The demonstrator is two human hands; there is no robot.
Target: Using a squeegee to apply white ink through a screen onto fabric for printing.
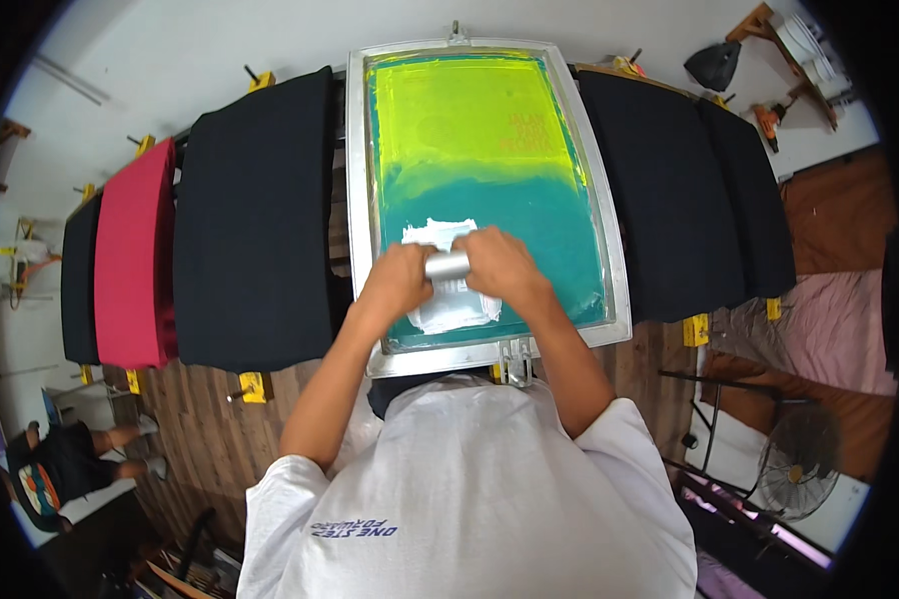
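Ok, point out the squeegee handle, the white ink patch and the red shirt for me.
squeegee handle (pixel 448 266): head view, on the bare metal bar between the two hands.
white ink patch (pixel 452 311): head view, on its lower part, below the handle.
red shirt (pixel 135 255): head view, middle of the fabric.

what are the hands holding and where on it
Both hands grip a squeegee by its metal bar handle: left hand on the left end, right hand on the right end, over white ink on the screen frame.

Rectangular metal-framed printing screen (pixel 489 190), centre, mesh yellow-green above, teal below
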